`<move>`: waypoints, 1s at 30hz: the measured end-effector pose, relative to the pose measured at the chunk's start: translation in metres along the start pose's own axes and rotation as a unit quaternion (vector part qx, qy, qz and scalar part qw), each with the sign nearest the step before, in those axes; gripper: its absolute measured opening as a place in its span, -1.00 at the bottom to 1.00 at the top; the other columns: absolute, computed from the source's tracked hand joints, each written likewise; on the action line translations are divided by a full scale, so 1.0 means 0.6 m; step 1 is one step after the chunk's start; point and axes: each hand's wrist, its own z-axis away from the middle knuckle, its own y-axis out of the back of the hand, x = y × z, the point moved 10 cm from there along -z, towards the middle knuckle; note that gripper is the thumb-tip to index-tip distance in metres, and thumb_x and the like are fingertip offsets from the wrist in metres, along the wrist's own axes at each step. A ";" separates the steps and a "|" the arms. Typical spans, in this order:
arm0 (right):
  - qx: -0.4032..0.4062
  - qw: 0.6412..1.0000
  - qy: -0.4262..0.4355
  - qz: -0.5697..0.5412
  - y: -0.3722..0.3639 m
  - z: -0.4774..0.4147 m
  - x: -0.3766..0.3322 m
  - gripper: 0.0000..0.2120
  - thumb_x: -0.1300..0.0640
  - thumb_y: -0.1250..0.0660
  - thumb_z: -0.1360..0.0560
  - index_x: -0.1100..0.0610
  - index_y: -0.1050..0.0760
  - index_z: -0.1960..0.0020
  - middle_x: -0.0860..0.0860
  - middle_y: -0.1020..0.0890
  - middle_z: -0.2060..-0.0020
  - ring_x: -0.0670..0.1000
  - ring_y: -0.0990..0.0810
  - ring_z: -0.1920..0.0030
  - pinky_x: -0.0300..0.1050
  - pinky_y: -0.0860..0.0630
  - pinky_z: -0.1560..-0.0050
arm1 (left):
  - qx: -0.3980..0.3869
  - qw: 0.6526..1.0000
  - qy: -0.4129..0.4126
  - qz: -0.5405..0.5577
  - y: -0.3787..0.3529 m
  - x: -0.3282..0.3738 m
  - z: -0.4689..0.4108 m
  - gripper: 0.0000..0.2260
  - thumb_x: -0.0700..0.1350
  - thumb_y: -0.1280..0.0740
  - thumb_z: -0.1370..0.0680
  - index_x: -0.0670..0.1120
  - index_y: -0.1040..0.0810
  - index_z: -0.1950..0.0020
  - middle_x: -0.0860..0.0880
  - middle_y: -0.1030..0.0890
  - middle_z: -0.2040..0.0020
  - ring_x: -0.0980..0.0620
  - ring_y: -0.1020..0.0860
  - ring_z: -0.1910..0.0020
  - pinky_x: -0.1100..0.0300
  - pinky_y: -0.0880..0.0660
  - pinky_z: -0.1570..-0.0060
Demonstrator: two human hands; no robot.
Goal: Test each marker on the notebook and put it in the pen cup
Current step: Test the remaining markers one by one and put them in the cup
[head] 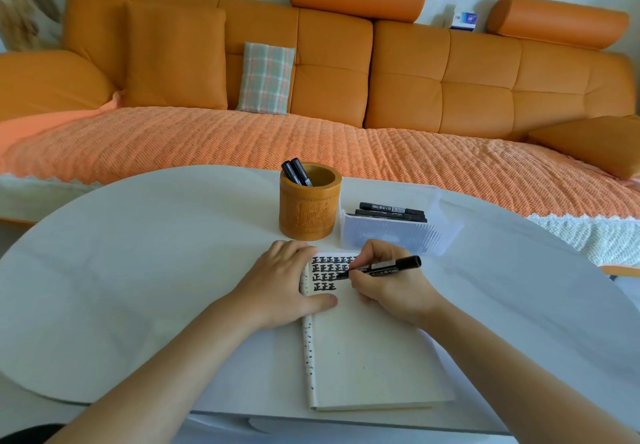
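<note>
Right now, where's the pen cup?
In the head view, the pen cup stands mid-table, just left of the clear box and just beyond the notebook that the left hand presses on.

I work from one wide-angle head view, looking forward and down across the white table (138, 270). The left hand (284, 281) and right hand (388, 288) sit close, low at centre, at the notebook (363, 357). The orange sofa (415, 80) fills the far upper frame.
</note>
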 end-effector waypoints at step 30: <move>-0.017 0.996 0.034 0.077 -0.007 -0.001 0.007 -0.75 0.24 -0.44 -0.40 0.03 -0.44 0.35 -0.15 -0.54 0.41 -0.14 -0.44 0.39 -0.19 -0.38 0.36 | 0.000 1.000 0.002 0.004 -0.001 -0.001 -0.001 -0.12 0.52 -0.09 -0.25 0.08 -0.22 -0.47 0.20 -0.25 -0.40 0.16 -0.13 -0.38 0.19 -0.19 -0.34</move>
